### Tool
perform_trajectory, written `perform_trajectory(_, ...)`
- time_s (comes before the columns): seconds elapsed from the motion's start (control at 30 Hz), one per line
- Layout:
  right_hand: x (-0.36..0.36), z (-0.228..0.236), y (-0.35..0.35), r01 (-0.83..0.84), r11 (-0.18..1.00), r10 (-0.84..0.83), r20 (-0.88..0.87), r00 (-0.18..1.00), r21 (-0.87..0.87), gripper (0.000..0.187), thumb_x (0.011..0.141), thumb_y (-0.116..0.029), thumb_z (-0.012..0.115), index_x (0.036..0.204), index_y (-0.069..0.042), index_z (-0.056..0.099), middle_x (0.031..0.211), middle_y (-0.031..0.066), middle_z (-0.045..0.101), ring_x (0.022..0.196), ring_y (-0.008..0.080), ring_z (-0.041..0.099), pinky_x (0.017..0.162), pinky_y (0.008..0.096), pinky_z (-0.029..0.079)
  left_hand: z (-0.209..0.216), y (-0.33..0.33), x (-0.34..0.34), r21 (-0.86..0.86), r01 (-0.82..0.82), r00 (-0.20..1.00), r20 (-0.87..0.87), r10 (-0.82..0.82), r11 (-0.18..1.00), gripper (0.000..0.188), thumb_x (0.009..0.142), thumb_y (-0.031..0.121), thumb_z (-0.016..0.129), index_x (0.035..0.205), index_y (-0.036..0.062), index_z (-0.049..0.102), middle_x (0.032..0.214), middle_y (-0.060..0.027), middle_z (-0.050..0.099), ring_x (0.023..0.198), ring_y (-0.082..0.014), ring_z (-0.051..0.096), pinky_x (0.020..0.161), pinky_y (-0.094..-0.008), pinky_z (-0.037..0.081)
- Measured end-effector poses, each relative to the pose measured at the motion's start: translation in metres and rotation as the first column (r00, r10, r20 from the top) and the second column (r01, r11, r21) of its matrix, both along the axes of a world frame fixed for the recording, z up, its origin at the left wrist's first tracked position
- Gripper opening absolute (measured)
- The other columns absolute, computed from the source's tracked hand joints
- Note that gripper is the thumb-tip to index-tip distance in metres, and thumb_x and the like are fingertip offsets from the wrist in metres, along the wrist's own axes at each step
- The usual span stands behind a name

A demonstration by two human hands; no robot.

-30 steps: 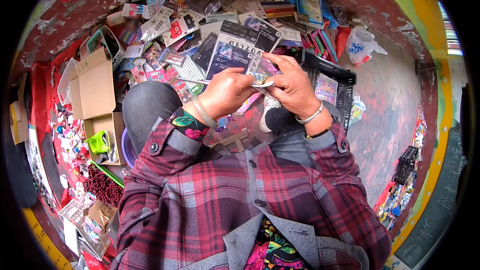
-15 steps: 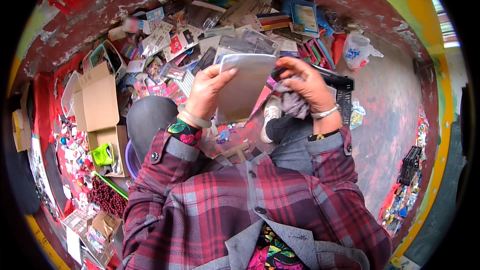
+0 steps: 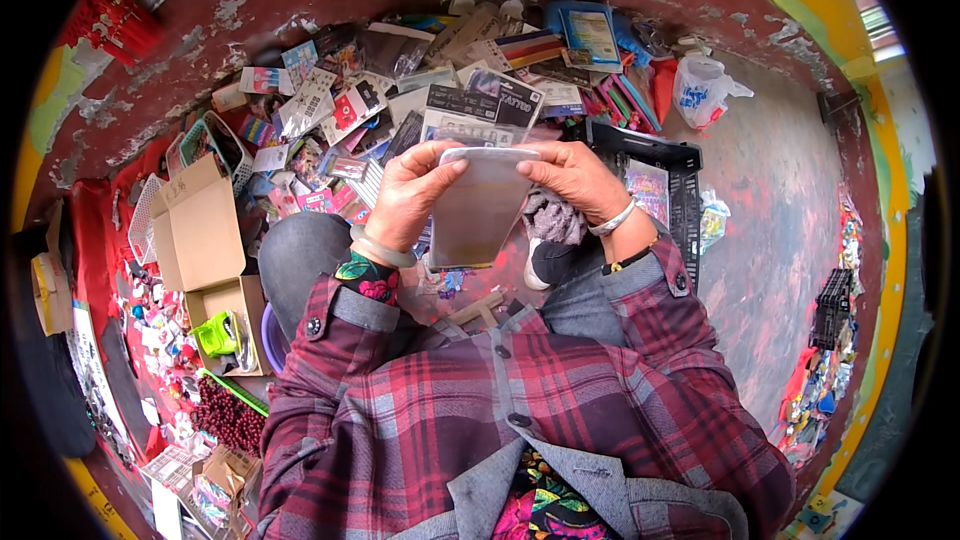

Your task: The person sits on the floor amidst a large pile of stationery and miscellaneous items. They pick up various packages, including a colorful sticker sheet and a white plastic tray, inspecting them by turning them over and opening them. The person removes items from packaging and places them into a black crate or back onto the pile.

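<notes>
My left hand (image 3: 405, 190) pinches the upper left edge of a flat, greyish-brown rectangular packet (image 3: 475, 225) with a shiny, clear plastic look; what it contains I cannot make out. At its upper right edge, my right hand (image 3: 583, 180) grips the packet between thumb and fingers. A crumpled grey cloth (image 3: 553, 220) hangs beneath my right palm, seemingly kept in the curled fingers, which are partly hidden. Just beyond the packet lies a black-and-white printed card package (image 3: 485, 105) in clear plastic.
Heaped flat packages (image 3: 360, 105) lie along the far wall. A black plastic crate (image 3: 683, 185) stands right of my right hand. At left are an open cardboard box (image 3: 205, 230), a pale green basket (image 3: 215, 145) and dark red beads (image 3: 228, 415). A white plastic bag (image 3: 705, 90) sits far right.
My right hand has moved left and down onto the packet's upper edge, bringing the grey cloth along. The packet now sits squarer between both hands.
</notes>
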State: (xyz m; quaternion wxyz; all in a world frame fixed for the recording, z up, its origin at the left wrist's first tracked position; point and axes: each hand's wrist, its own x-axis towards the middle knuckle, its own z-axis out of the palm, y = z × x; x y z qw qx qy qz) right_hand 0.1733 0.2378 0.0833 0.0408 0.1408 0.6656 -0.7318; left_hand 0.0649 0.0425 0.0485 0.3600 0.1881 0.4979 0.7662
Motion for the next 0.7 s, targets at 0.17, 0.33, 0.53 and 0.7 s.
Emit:
perform_trajectory(0.17, 0.002, -0.001, 0.006, -0.010, 1.000, 0.009, -0.168, 0.986, -0.004, 0.030, 0.087, -0.009, 0.057, 0.115, 0.000, 0.057, 0.118, 0.0069, 0.055, 0.103, 0.0122, 0.051, 0.090, 0.0247, 0.040, 0.004, -0.001, 0.003, -0.005, 0.043, 0.999, -0.028, -0.043, 0.999, 0.025, 0.087, 0.010, 0.058, 0.110, 0.0004, 0.057, 0.096, -0.0034, 0.061, 0.082, -0.0086, 0.056, 0.074, -0.0225, 0.046)
perform_trajectory(0.33, 0.003, 0.005, 0.000, 0.030, 0.985, 0.023, -0.305, 0.952, 0.169, 0.028, 0.083, 0.004, 0.049, 0.107, -0.001, 0.062, 0.102, 0.0045, 0.063, 0.092, 0.0112, 0.057, 0.083, 0.0236, 0.043, 0.010, 0.003, 0.004, 0.127, 0.023, 0.997, 0.067, -0.031, 0.992, 0.032, 0.088, 0.009, 0.054, 0.119, 0.0035, 0.051, 0.104, -0.0035, 0.058, 0.086, -0.0089, 0.055, 0.075, -0.0224, 0.045)
perform_trajectory(0.53, 0.003, 0.002, 0.007, -0.051, 0.955, 0.143, -0.304, 0.942, 0.292, 0.023, 0.078, 0.009, 0.049, 0.093, 0.002, 0.066, 0.095, 0.0083, 0.065, 0.093, 0.0161, 0.058, 0.084, 0.0249, 0.043, 0.005, 0.000, -0.002, 0.138, 0.045, 0.978, 0.194, -0.072, 0.989, 0.030, 0.087, 0.009, 0.054, 0.116, 0.0044, 0.052, 0.104, -0.0042, 0.057, 0.088, -0.0108, 0.055, 0.076, -0.0237, 0.045)
perform_trajectory(0.7, 0.002, -0.001, 0.006, -0.023, 0.953, 0.123, -0.315, 0.941, 0.302, 0.028, 0.075, 0.012, 0.045, 0.092, 0.002, 0.066, 0.094, 0.0083, 0.064, 0.091, 0.0166, 0.058, 0.083, 0.0253, 0.044, 0.014, 0.000, -0.004, 0.296, 0.063, 0.914, 0.367, -0.174, 0.953, 0.030, 0.086, 0.011, 0.054, 0.115, 0.0054, 0.051, 0.100, -0.0055, 0.057, 0.089, -0.0116, 0.055, 0.076, -0.0252, 0.045)
